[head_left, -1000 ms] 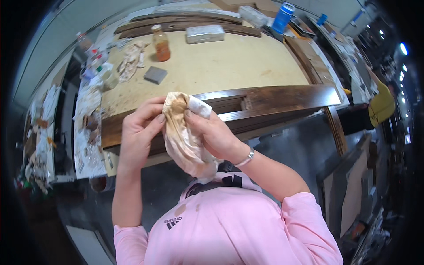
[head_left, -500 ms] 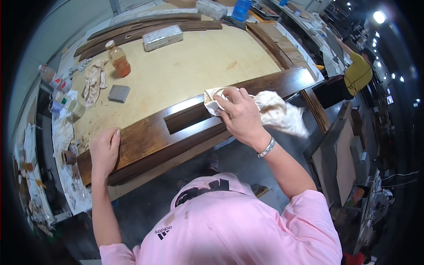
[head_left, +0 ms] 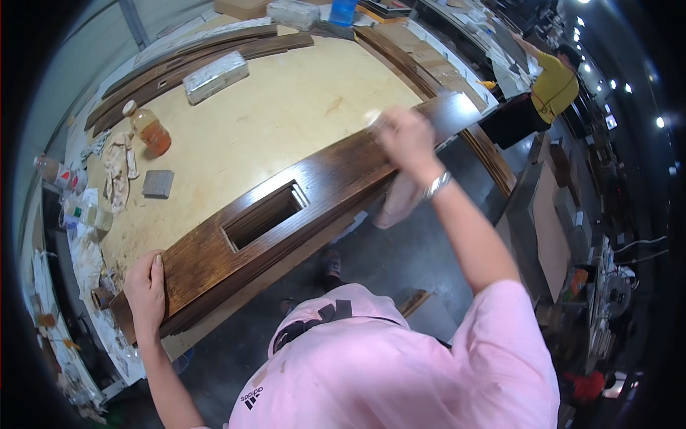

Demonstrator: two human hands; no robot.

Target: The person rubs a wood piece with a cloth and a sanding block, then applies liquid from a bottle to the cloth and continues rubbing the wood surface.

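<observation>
Left hand (head_left: 146, 288) flat, fingers spread, pressing near end of dark board (head_left: 286, 207) lying along table (head_left: 286, 114) edge. Right arm outstretched; right hand (head_left: 401, 136) clenched on rag (head_left: 397, 200) at board's far end, rag hanging below.

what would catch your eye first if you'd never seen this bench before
The long dark board with a rectangular cutout, lying across the pale table. The right hand presses a rag near its far end, blurred, while the left hand rests flat on the near end. An amber bottle stands at the table's left.
</observation>
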